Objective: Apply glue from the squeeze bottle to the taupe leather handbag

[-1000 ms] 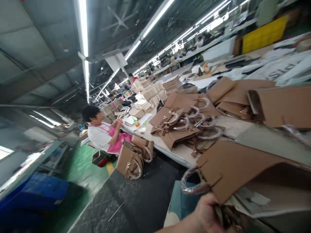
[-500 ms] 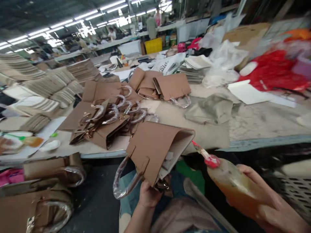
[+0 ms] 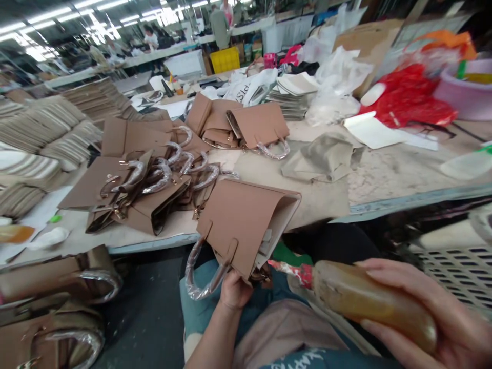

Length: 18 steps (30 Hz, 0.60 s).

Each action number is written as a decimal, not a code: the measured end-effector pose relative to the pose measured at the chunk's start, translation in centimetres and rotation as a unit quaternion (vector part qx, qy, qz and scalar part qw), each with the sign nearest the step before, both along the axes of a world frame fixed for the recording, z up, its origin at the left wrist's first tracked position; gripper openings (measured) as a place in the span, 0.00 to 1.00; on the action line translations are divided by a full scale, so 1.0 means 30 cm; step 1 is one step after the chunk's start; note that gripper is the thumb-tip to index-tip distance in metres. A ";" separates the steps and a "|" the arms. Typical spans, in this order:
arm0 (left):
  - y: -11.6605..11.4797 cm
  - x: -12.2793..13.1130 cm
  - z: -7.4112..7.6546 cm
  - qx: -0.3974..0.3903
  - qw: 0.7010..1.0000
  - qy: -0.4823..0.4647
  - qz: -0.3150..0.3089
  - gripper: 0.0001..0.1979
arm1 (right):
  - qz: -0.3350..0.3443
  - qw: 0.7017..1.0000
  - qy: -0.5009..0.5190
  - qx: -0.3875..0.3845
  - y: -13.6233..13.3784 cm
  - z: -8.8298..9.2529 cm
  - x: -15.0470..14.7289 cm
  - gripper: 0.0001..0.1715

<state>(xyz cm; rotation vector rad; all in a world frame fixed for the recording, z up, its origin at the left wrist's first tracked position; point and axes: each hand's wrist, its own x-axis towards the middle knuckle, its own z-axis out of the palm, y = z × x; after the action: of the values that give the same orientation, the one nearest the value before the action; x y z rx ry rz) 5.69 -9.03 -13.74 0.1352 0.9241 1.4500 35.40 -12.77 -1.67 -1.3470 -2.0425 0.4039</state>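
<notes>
As left hand [image 3: 234,289] grips handbag [image 3: 242,225].

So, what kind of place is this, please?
Most likely a handbag factory floor: unfinished tan bags piled on a long worktable, stacks of cut panels, and the left hand holding another tan bag.

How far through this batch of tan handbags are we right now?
Looks done: none I can confirm. A pile of tan leather handbags with plastic-wrapped handles lies on the worktable, finish unreadable. In hand: the left hand grips one tan leather handbag at its lower edge; the right hand holds an amber squeeze bottle with a red nozzle, tip just short of it. Left: uncertain.
</notes>
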 end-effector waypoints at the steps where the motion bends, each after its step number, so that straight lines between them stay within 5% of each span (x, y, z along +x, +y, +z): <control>1: 0.000 0.000 -0.002 -0.004 1.000 -0.003 -0.001 0.09 | 0.013 1.000 -0.011 0.003 0.001 -0.003 -0.005 0.30; 18: 0.004 0.006 0.003 -0.007 0.999 0.025 -0.024 0.11 | 0.048 0.994 -0.081 0.064 0.035 0.069 -0.095 0.19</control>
<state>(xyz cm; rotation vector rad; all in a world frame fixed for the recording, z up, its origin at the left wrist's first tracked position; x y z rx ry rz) 5.88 -8.92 -13.66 0.1821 0.9657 1.4005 32.54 -11.73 0.39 -1.2423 -2.2325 0.2075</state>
